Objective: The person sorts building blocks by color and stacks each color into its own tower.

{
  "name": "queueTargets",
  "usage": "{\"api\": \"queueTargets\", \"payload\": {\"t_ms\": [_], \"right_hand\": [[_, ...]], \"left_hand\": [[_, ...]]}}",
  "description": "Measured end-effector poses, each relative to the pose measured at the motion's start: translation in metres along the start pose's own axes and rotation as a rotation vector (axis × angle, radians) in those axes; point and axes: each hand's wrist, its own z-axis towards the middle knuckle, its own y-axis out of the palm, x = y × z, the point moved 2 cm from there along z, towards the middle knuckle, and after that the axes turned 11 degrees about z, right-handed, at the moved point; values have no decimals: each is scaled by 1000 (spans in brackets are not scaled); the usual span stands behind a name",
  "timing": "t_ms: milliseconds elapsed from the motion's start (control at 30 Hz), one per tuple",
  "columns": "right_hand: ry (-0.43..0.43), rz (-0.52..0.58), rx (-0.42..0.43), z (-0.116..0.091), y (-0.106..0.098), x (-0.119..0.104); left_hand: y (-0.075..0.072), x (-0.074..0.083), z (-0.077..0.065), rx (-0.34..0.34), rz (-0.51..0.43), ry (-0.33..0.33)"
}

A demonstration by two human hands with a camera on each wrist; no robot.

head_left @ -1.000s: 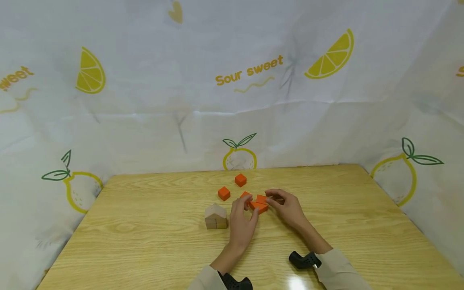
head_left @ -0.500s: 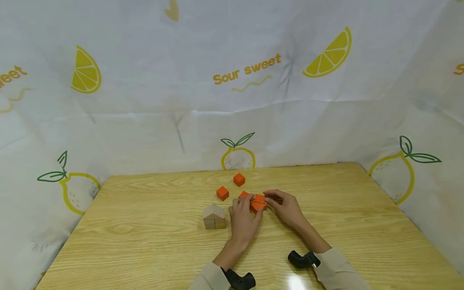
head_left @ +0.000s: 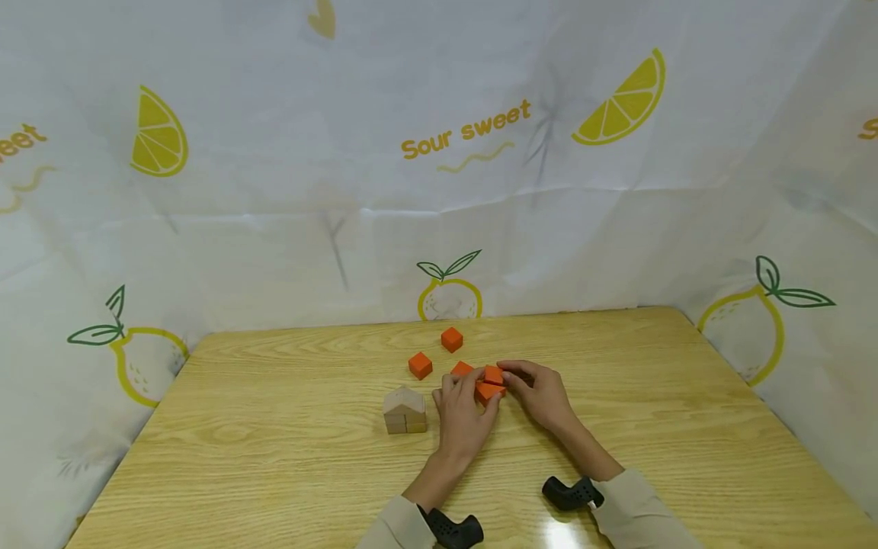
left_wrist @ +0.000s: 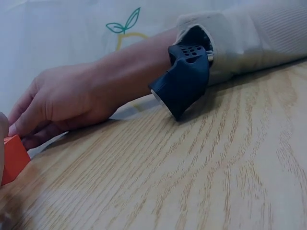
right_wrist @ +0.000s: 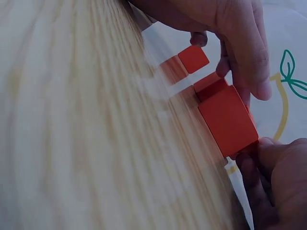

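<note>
My left hand (head_left: pixel 461 419) curls round the front orange block (head_left: pixel 490 393), index finger at its left side and thumb at its near edge. Right behind sits a second orange block (head_left: pixel 493 374), pinched by the thumb and fingers of my right hand (head_left: pixel 546 398). In the right wrist view a large orange block face (right_wrist: pixel 228 122) shows between both hands, close over the wood. A third orange block (head_left: pixel 462 368) lies just beyond my left fingers, partly hidden by them. The left wrist view catches the right hand (left_wrist: pixel 62 103) touching an orange block (left_wrist: pixel 15 160) at its edge.
Two orange cubes, one farther back (head_left: pixel 452 339) and one nearer (head_left: pixel 421 365), lie behind the hands. A small house shape of plain wooden blocks (head_left: pixel 405 410) stands left of my left hand. A white lemon-printed cloth (head_left: pixel 309 259) hangs behind the wooden table (head_left: pixel 274 473).
My left hand has shifted slightly right and its thumb and index finger have closed in on the front block. The rear orange block has turned a little in my right fingers.
</note>
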Motion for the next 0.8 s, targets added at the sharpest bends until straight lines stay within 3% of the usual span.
{"api": "queueTargets", "payload": {"t_ms": [367, 500, 667, 800], "right_hand": [[-9, 1, 30, 0, 0, 1], [-24, 14, -19, 0, -2, 1], [18, 69, -97, 0, -5, 0], [31, 70, -112, 0, -6, 1]], "left_hand": [[1, -1, 0, -49, -83, -53], [0, -1, -1, -70, -103, -60], [-1, 0, -1, -77, -110, -49], [-2, 1, 0, -66, -110, -40]]}}
